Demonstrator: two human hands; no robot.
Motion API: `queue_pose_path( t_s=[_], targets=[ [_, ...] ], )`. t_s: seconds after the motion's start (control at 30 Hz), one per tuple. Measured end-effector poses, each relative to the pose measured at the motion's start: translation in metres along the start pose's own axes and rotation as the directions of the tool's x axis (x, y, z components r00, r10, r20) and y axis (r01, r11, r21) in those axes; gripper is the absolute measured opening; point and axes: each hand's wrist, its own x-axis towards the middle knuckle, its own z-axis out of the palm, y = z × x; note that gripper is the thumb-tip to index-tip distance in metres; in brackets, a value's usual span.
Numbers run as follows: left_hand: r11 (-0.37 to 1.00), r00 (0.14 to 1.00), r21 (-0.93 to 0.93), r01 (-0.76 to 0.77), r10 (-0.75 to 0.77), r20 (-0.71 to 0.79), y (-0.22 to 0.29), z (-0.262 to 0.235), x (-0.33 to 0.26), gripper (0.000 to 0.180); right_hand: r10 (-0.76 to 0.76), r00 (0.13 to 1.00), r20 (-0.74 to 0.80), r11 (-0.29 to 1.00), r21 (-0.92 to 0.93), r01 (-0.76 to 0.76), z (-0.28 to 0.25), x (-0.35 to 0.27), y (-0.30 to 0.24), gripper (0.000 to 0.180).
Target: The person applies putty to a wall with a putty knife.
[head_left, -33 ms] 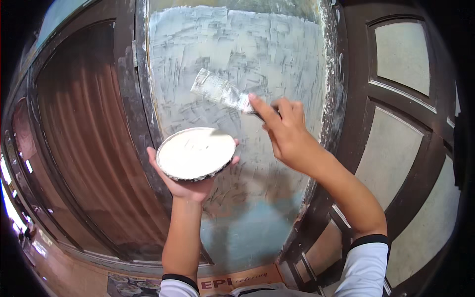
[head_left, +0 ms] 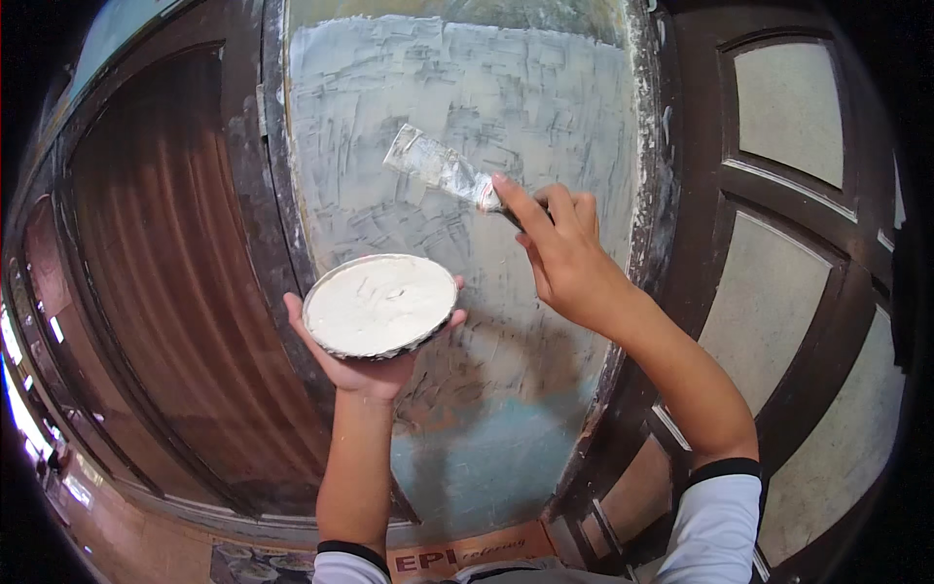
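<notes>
My left hand [head_left: 362, 375] supports a round, shallow container [head_left: 377, 356] from below, its fingers curled up around the rim. White putty [head_left: 375, 304] fills it nearly to the edge, with a few marks in the surface. In my right hand [head_left: 569, 248] is a putty knife [head_left: 443, 169], gripped by its dark handle with the index finger stretched along it. Its blade is smeared with white and points up and left, in front of the wall panel [head_left: 545, 107]. Whether the blade touches the wall I cannot tell. Rough white-grey strokes cover most of that panel.
A dark wooden frame with a brown curtain [head_left: 165, 273] behind it stands to the left. On the right is a dark door [head_left: 700, 209] with pale panels. Bare light-blue paint [head_left: 477, 467] shows low on the wall, above an orange printed sign [head_left: 496, 550].
The putty knife has shifted slightly right, its blade turned a little. My left hand and the container have moved slightly left. The putty looks less glaring, so its surface marks show better.
</notes>
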Motion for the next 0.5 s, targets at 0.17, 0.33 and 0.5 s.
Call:
queue_pose_path(
  t_s=[0.17, 0.33, 0.5],
  targets=[
    [0.996, 0.998, 0.061, -0.068, 0.067, 0.020, 0.010, -0.008, 0.006, 0.113, 0.103, 0.986, -0.133, 0.991, -0.068, -0.113, 0.030, 0.019, 0.084, 0.067],
    [0.991, 0.995, 0.090, -0.095, 0.097, -0.022, 0.006, -0.007, 0.016, 0.114, 0.286, 0.946, -0.155, 0.950, -0.087, -0.301, 0.038, 0.021, 0.164, 0.067],
    [0.987, 0.993, 0.120, -0.110, 0.113, -0.019, 0.000, -0.004, 0.022, 0.114, 0.353, 0.903, -0.244, 0.935, 0.062, -0.349, 0.019, 0.026, 0.211, 0.065]
  ],
)
